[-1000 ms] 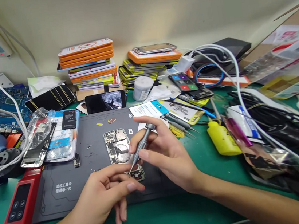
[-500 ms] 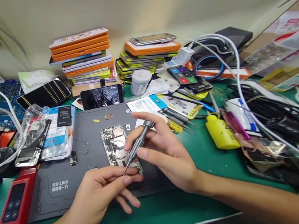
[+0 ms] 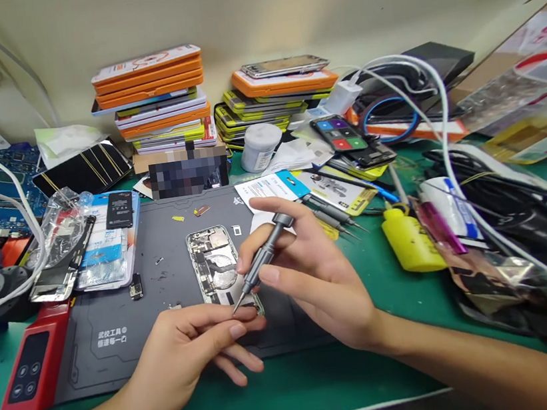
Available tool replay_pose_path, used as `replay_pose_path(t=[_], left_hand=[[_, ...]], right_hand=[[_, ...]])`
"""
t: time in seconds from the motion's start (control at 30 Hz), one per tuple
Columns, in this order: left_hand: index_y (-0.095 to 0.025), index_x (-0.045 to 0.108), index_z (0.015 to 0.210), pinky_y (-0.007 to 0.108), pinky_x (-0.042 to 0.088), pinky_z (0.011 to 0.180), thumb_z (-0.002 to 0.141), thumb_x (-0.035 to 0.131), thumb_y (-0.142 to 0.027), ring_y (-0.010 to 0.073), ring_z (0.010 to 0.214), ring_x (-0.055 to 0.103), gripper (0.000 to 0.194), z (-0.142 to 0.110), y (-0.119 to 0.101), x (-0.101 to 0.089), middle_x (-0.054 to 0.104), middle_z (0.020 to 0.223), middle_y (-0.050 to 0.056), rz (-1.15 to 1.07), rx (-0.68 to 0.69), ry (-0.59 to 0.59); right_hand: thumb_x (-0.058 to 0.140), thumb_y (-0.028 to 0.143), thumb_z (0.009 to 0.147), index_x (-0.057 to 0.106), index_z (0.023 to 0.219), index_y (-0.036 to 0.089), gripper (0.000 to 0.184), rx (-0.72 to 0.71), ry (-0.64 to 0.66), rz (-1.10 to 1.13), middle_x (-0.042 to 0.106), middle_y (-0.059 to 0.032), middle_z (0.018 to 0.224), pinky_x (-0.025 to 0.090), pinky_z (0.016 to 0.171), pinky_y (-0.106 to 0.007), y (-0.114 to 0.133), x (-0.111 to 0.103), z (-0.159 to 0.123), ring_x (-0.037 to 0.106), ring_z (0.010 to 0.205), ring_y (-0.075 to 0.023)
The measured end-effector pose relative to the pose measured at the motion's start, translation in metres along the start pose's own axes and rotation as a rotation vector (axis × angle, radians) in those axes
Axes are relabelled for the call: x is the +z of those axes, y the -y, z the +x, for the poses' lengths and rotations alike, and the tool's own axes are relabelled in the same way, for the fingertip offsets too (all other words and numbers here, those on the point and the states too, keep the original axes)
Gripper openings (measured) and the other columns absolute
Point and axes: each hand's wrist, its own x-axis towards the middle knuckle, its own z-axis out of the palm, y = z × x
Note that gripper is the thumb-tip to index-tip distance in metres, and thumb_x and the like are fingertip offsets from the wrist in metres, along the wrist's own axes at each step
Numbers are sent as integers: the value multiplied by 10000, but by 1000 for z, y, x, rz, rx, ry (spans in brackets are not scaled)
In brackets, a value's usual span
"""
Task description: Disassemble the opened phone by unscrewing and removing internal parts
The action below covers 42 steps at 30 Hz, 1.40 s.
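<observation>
The right hand grips a grey screwdriver pen-fashion, tip angled down to the lower end of the opened phone. The left hand pinches thumb and forefinger together right at that tip, perhaps on a tiny screw, though nothing shows between them. The phone lies back-open on the dark work mat, boards exposed, with small parts loose on the mat beside it, so disassembly looks well under way. Its bottom edge is hidden behind the fingers, and a propped screen behind is blurred out.
</observation>
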Motion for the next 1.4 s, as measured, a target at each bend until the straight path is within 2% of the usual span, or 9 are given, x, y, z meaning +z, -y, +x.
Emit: replay_pose_path(t=[0.17,0.47,0.77,1.03,1.3,1.4], left_hand=[[-172,893,1059,191,656,601,830,902,-610,188,727,827,494,1,1,0,854,1125,161,-22,10,10],[-176,888,1082,172,651,592,885,872,-571,177,716,827,442,1,2,-3,859,1096,157,-44,27,40],[-241,879,1152,172,657,605,927,845,-543,167,719,831,378,-2,3,-3,861,1121,133,-62,55,51],[-215,889,1110,177,647,588,906,854,-569,149,650,804,411,0,2,-3,859,1104,161,-81,57,47],[-216,894,1089,187,636,583,888,883,-539,147,628,784,381,-1,3,-2,868,1011,151,-75,48,44],[-220,890,1107,191,635,579,884,885,-539,147,622,782,390,-1,1,-2,865,1048,158,-72,47,42]], right_hand=[[705,239,1051,513,1482,408,502,-38,37,-51,740,7,1032,579,783,-306,0,0,-2,662,902,-164],[651,217,1081,463,1505,419,507,-83,96,-128,735,9,1078,588,788,-334,2,2,-5,682,908,-164],[705,318,1044,513,1437,441,455,-120,-49,-162,730,-1,956,615,740,-407,8,3,-6,661,810,-228],[677,279,1059,483,1456,425,465,-60,16,-169,714,-2,1006,683,747,-382,4,2,-9,691,789,-190],[675,253,1060,505,1428,395,429,-64,-42,-112,726,-2,1002,669,732,-321,2,8,-9,668,855,-173],[673,264,1056,495,1432,408,441,-60,-51,-107,723,-1,1010,659,715,-336,3,8,-8,672,867,-188]])
